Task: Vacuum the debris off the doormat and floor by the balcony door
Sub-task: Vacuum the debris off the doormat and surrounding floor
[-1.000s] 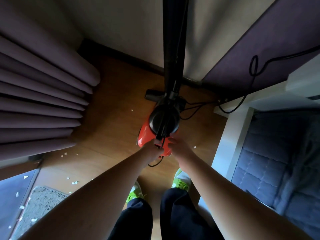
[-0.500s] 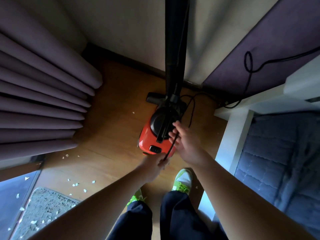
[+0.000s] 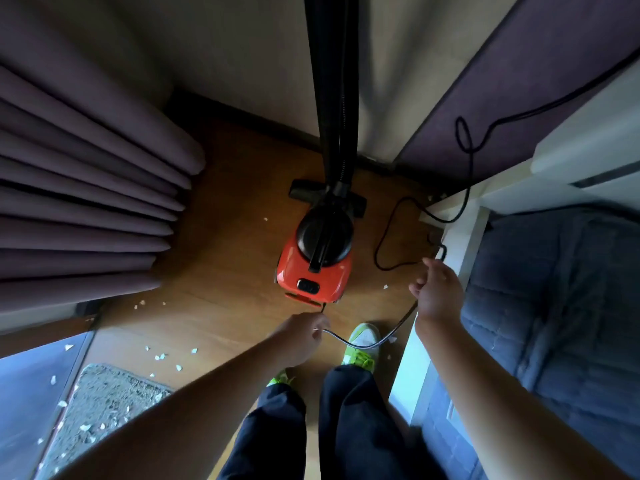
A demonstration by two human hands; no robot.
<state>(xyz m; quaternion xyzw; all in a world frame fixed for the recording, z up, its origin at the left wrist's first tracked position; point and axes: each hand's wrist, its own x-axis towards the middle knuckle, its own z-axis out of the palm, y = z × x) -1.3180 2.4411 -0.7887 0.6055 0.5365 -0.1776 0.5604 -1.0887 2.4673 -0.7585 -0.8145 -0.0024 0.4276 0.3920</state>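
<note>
**Debris, doormat and vacuum: current positions**

Debris [image 3: 161,357], in the form of small white flakes, lies scattered on the brown wooden floor [image 3: 221,271] near the grey textured doormat [image 3: 104,396] at lower left. More flakes rest on the doormat itself and on the glass balcony door [image 3: 31,386] panel beside it.

The red canister vacuum with black domed top [image 3: 313,261] stands on the floor ahead of the person's feet. Its black hose and tube [image 3: 334,98] rise straight up toward the camera. The black floor nozzle [image 3: 304,190] lies behind the canister, near the wall.

The thin black power cord [image 3: 363,344] exits the rear of the canister and runs between both hands.

- Left hand [image 3: 301,336]: fingers curled, pinching the cord just behind the canister.
- Right hand [image 3: 438,294]: raised near the white bed frame [image 3: 450,237], fingers curled around the cord.

Beyond the right hand, the cord loops across the floor and continues up along the purple wall panel [image 3: 519,81].

Purple pleated curtains [image 3: 79,188] hang at left. A dark blue quilted mattress [image 3: 561,306] occupies the right side. Green-and-white sneakers [image 3: 362,344] and dark trousers [image 3: 346,420] appear at bottom centre.
</note>
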